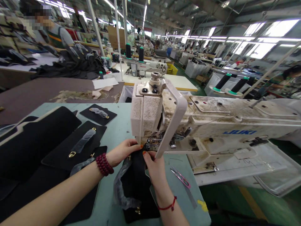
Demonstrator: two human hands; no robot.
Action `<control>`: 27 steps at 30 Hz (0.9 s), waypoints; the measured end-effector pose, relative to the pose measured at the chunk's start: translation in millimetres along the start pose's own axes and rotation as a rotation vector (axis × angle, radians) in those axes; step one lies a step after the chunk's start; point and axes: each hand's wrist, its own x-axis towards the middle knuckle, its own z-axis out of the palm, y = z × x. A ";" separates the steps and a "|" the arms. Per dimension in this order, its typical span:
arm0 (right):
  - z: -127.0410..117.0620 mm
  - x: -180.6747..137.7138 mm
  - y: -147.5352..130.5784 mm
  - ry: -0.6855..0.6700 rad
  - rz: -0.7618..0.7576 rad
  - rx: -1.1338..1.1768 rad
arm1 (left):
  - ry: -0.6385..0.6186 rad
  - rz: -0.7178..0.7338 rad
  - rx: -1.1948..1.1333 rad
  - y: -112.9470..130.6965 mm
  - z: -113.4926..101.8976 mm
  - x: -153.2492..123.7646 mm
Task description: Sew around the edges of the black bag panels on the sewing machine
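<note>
The left hand [122, 152], with a beaded bracelet [104, 164] at its wrist, is narrowed on the top edge of a black panel [138, 179], its fingertips close to the needle area of the sewing machine [150, 116]. The right hand [156, 169], a red cord [167, 204] around its wrist, pinches the same panel with the thumb on top, just below the machine's head. The panel lies in front of the sewing machine, running from under its needle area toward the wearer, and a plastic-wrapped strap [121, 185] with gold-coloured clasps curves along its left side. To the right of the panel, in front of the machine's arm, pink-handled snips [181, 178] lie on the pale green table [122, 119], with a yellow scrap [202, 205] nearer its corner. Left of the machine lie more black pieces, among them a flat one with a wrapped strap [83, 141] and a smaller one [110, 119] beyond it. Behind the sewing machine stand a second machine [150, 67] and dark thread cones [128, 50]; farther left, beyond the table, is another person [61, 36].
</note>
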 end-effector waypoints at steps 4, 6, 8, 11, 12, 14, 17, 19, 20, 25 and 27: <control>0.4 0.2 -0.2 0.005 0.004 0.012 | 0.004 -0.024 -0.040 3.8 2.3 -1.7; 0.5 1.0 0.0 -0.002 0.001 0.016 | 0.005 -0.034 -0.054 5.1 4.1 -3.3; 0.0 1.6 0.7 -0.005 -0.004 0.016 | -0.004 -0.040 -0.056 7.0 6.3 -4.6; -4.0 -1.5 1.4 -0.018 -0.006 0.007 | -0.015 -0.029 -0.036 9.2 8.4 -4.8; -6.8 -4.4 1.4 -0.052 -0.010 -0.011 | -0.016 -0.027 -0.027 8.3 8.0 -4.6; -14.2 -13.3 1.5 -0.155 -0.033 -0.100 | 0.017 -0.021 0.009 1.3 4.0 -5.0; -26.2 -29.8 5.4 -0.252 -0.107 -0.307 | 0.205 0.098 0.138 -26.9 -8.3 -13.7; -31.3 -38.1 13.3 -0.254 -0.131 -0.336 | 0.366 0.253 0.231 -54.4 -15.5 -27.5; -32.1 -40.7 19.0 -0.265 -0.123 -0.305 | 0.409 0.310 0.253 -68.2 -17.2 -36.1; -20.4 -44.3 51.3 -0.285 0.027 -0.011 | 0.329 0.323 0.342 -96.1 -0.3 -67.7; -13.3 -46.2 57.9 -0.246 0.049 0.080 | 0.329 0.259 0.303 -82.5 13.2 -66.5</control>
